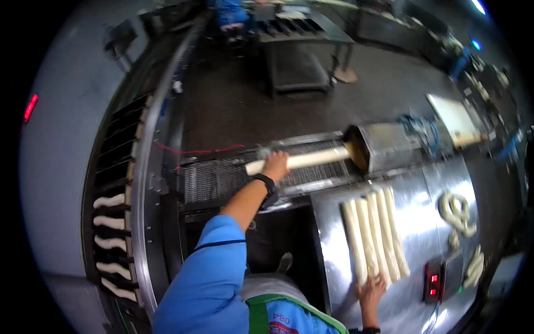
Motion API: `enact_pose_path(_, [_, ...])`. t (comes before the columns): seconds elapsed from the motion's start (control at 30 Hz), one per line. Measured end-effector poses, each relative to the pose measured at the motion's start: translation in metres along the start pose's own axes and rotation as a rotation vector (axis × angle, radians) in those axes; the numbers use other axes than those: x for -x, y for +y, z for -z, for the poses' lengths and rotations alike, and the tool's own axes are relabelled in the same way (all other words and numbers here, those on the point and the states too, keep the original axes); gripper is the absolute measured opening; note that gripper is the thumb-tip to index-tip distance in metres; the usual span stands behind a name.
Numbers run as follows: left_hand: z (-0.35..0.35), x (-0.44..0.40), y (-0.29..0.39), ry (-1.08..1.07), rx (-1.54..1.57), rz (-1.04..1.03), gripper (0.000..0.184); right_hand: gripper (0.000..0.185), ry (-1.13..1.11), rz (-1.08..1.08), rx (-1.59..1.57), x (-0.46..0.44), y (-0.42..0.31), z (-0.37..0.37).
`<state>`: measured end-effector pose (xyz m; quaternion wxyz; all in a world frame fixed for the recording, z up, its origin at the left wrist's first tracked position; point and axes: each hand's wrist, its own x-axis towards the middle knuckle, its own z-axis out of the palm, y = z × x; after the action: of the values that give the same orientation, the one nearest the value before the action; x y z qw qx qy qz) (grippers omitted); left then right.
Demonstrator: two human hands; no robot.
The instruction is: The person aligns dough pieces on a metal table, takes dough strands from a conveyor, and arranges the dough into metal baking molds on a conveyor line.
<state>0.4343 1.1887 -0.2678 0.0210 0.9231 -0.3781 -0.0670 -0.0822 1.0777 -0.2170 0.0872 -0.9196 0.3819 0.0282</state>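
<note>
Left hand [276, 165] closed around roll [317, 158] between long edges of belt [211, 183]; right hand [371, 289] touches rolls [378, 234] toward left edge of table [425, 222] (grip: cannot tell).

Red display [30, 108] glowing on the grey-blue wall [61, 183] at left, dark floor [233, 111] running back to a metal table [337, 35] with its low shelf [297, 69], and white light [478, 6] blazing at top right!

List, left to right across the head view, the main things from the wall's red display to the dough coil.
Red display → dough strips → left hand → dough rolls lying side by side → dough coil.
</note>
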Motion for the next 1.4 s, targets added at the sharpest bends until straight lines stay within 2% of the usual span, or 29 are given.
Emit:
enact_pose_path(0.03, [-0.004,-0.002,-0.007,-0.051,0.046,-0.020,0.050,0.058,-0.048,-0.046,0.081,-0.002,-0.005,0.004])
enact_pose_path(0.07, [-0.005,-0.003,-0.011,-0.012,0.077,-0.017,0.048,0.058,-0.043,-0.004,0.080,-0.007,-0.003,0.000])
enact_pose_path(0.1, [0.010,-0.003,-0.009,-0.088,0.084,-0.008,0.047,0.058,-0.020,-0.018,0.023,-0.004,-0.003,-0.005])
enact_pose_path(0.23, [0.013,0.002,-0.028,-0.290,0.591,-0.011,0.055,0.064,0.052,0.014,0.038,-0.019,-0.024,-0.008])
enact_pose_path(0.3, [0.026,0.012,-0.036,-0.316,0.837,-0.022,0.046,0.071,0.000,0.065,0.077,-0.024,-0.023,-0.012])
enact_pose_path(0.37, [0.064,0.040,-0.037,-0.429,1.582,-0.058,0.037,0.062,-0.088,0.012,0.218,-0.025,-0.044,-0.001])
enact_pose_path(0.4, [0.078,0.050,-0.039,-0.404,1.827,0.012,0.036,0.073,-0.010,0.211,0.416,-0.032,0.006,-0.041])
enact_pose_path(0.43, [0.085,0.057,-0.042,-0.375,2.069,0.072,0.034,0.073,0.000,0.235,0.428,-0.041,-0.001,-0.034])
enact_pose_path(0.5, [0.102,0.071,-0.058,-0.226,2.314,0.137,0.038,0.069,-0.273,-0.058,0.232,-0.050,-0.019,-0.014])
enact_pose_path(0.53, [0.116,0.081,-0.068,-0.089,2.390,0.170,0.039,0.066,-0.260,-0.095,0.199,-0.062,0.037,-0.056])
enact_pose_path(0.57, [0.133,0.093,-0.080,0.066,2.445,0.199,0.040,0.067,-0.200,-0.020,-0.097,-0.071,0.087,-0.088])
enact_pose_path(0.63, [0.166,0.118,-0.119,0.346,2.420,0.264,0.039,0.066,-0.184,-0.130,-0.281,-0.089,0.030,-0.041])
enact_pose_path(0.67, [0.175,0.127,-0.148,0.495,2.395,0.167,0.044,0.065,-0.171,-0.157,-0.371,-0.098,-0.005,-0.016])
enact_pose_path(0.73, [0.209,0.159,-0.193,0.743,2.306,0.246,0.044,0.064,-0.144,-0.155,-0.541,-0.123,-0.071,0.026])
enact_pose_path(0.8, [0.229,0.180,-0.239,1.019,2.215,0.094,0.040,0.063,-0.115,-0.117,-0.696,-0.153,-0.140,0.069])
enact_pose_path(0.83, [0.245,0.194,-0.256,1.153,2.082,0.176,0.044,0.062,-0.101,-0.082,-0.758,-0.167,-0.175,0.090])
enact_pose_path(0.9, [0.252,0.215,-0.305,1.359,1.963,0.201,0.045,0.061,-0.075,0.001,-0.859,-0.191,-0.247,0.129])
enact_pose_path(0.97, [0.246,0.234,-0.359,1.479,1.966,0.259,0.046,0.060,-0.073,0.086,-0.940,-0.212,-0.317,0.163])
enact_pose_path(1.03, [0.229,0.250,-0.401,1.625,1.972,0.423,0.040,0.059,-0.105,0.174,-1.006,-0.221,-0.382,0.191])
enact_pose_path(1.1, [0.176,0.263,-0.460,1.587,2.144,0.620,0.032,0.058,-0.176,0.237,-1.059,-0.221,-0.451,0.209])
enact_pose_path(1.13, [0.144,0.274,-0.481,1.493,2.200,0.682,0.030,0.042,-0.282,0.201,-1.138,-0.201,-0.508,0.226])
enact_pose_path(1.17, [0.112,0.283,-0.499,1.397,2.250,0.744,0.028,0.035,-0.297,0.172,-1.174,-0.203,-0.538,0.225])
enact_pose_path(1.2, [0.077,0.283,-0.518,1.357,2.260,0.895,0.026,0.035,-0.259,0.266,-1.321,-0.196,-0.576,0.219])
enact_pose_path(1.23, [0.056,0.283,-0.531,1.316,2.262,1.044,0.025,0.049,-0.442,0.390,-1.279,-0.216,-0.592,0.215])
enact_pose_path(1.27, [0.060,0.280,-0.524,1.333,2.175,1.135,0.034,0.048,-0.447,0.471,-1.266,-0.199,-0.637,0.218])
enact_pose_path(1.3, [0.065,0.276,-0.516,1.345,2.087,1.222,0.045,0.048,-0.597,0.606,-1.223,-0.198,-0.671,0.214])
enact_pose_path(1.33, [0.031,0.276,-0.539,1.146,1.930,1.323,0.055,0.047,-0.501,0.762,-1.208,-0.207,-0.700,0.195])
enact_pose_path(1.37, [0.013,0.274,-0.549,1.049,1.850,1.369,0.059,0.043,-0.689,0.873,-1.106,-0.188,-0.738,0.197])
enact_pose_path(1.4, [-0.005,0.272,-0.560,0.951,1.770,1.410,0.064,0.040,-0.732,1.118,-1.091,-0.198,-0.770,0.171])
